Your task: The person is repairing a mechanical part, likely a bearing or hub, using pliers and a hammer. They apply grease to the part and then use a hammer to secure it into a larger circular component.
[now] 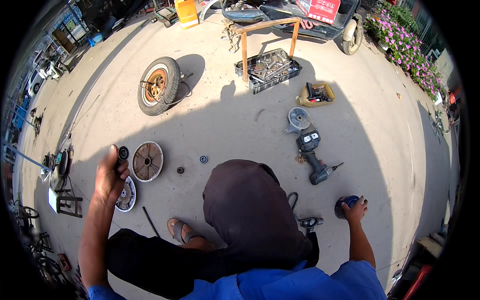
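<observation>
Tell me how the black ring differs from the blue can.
Size: the ring is small, while the can is clearly larger.
Colour: the ring is black, whereas the can is dark blue.
Place: the ring is held up in the left hand, on the picture's left; the can is at the right hand, on the far side of the knee.
Shared: both are round and dark.

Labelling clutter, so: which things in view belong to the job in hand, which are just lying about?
Likely the job:
dark ring, in left hand
blue tin, right hand on it
brown disc, silver disc, small ring on the ground

Likely just lying about:
tyred wheel
orange carton
red box
</observation>
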`<move>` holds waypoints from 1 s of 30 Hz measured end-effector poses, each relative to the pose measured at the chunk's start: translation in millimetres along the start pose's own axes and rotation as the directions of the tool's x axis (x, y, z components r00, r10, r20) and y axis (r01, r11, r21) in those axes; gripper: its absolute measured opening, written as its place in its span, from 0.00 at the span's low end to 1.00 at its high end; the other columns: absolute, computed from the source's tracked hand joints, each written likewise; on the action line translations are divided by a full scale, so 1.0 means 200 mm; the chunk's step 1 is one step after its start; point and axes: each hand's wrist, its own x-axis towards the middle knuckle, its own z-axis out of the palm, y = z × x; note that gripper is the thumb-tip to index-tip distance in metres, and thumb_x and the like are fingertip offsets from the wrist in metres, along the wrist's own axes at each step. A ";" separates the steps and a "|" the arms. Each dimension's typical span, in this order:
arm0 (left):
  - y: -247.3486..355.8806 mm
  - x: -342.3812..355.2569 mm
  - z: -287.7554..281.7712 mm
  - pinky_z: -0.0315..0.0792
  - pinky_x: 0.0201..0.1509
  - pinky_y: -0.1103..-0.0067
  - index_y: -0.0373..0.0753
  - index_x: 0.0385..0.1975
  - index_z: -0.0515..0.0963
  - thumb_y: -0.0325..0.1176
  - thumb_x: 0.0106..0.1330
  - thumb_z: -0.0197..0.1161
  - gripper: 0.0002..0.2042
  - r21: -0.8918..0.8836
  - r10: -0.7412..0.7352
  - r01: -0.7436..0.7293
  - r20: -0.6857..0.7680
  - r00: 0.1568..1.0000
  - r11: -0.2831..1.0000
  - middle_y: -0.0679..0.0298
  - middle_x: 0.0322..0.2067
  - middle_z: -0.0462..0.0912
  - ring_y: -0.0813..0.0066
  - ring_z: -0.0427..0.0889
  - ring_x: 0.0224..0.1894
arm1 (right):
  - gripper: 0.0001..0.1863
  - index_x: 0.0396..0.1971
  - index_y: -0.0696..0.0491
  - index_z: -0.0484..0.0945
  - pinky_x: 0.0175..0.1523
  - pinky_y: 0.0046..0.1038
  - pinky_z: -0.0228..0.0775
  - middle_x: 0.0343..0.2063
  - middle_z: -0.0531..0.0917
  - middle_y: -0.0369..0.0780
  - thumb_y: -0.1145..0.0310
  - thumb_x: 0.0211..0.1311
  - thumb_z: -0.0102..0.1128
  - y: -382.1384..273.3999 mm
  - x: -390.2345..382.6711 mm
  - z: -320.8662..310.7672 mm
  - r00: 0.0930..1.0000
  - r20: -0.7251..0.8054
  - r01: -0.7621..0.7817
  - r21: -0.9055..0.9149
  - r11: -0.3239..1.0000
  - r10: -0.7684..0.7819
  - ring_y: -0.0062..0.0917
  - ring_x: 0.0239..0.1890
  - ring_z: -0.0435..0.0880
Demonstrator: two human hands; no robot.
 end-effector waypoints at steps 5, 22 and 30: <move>0.03 -0.02 0.02 0.58 0.25 0.83 0.40 0.27 0.68 0.33 0.73 0.58 0.11 -0.032 0.042 -0.042 -0.009 0.999 0.999 0.71 0.23 0.63 0.82 0.62 0.26 | 0.15 0.27 0.61 0.79 0.45 0.47 0.76 0.29 0.84 0.54 0.63 0.48 0.66 -0.02 -0.31 0.08 0.890 0.262 0.361 0.095 0.928 -0.373 0.52 0.35 0.84; 0.03 0.16 -0.27 0.57 0.26 0.81 0.42 0.26 0.68 0.36 0.74 0.56 0.12 -0.161 0.022 -0.038 -0.102 0.995 0.986 0.72 0.23 0.63 0.82 0.61 0.25 | 0.16 0.39 0.59 0.78 0.47 0.41 0.77 0.41 0.82 0.54 0.64 0.55 0.62 -0.62 -0.38 0.30 0.716 0.602 0.521 -0.125 0.845 -0.353 0.45 0.44 0.84; -0.17 0.31 -0.53 0.57 0.27 0.81 0.42 0.26 0.68 0.38 0.74 0.56 0.13 -0.182 -0.084 0.047 -0.201 0.976 0.982 0.72 0.24 0.63 0.81 0.60 0.25 | 0.15 0.38 0.59 0.75 0.46 0.43 0.76 0.39 0.81 0.53 0.66 0.54 0.62 -0.99 -0.27 0.24 0.699 0.598 0.607 -0.207 0.767 -0.392 0.47 0.42 0.83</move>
